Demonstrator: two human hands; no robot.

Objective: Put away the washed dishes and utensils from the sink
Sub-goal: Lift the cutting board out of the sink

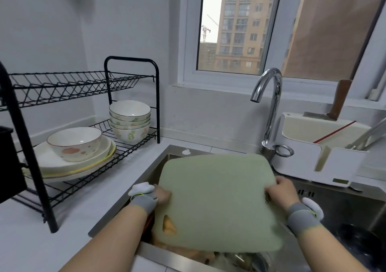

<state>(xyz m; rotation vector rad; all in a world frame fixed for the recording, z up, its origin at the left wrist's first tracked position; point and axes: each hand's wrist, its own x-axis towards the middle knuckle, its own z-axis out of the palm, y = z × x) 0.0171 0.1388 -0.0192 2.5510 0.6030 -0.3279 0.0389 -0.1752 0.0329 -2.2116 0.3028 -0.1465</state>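
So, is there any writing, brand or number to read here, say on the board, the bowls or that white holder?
No text can be read anywhere in this view.
On the white holder, a small yellowish patch near its base may be a label, too blurred to read.
The green cutting board is plain, no print.
The stacked bowls show a flower pattern only, no words.

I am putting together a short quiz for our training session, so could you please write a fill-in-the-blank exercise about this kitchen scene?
1. The left hand and the right hand grip a ____ cutting board above the sink.
2. The black rack stands to the ____ of the sink.
3. The large bowl sits on plates on the rack's ____ shelf.

Missing words: green; left; lower.
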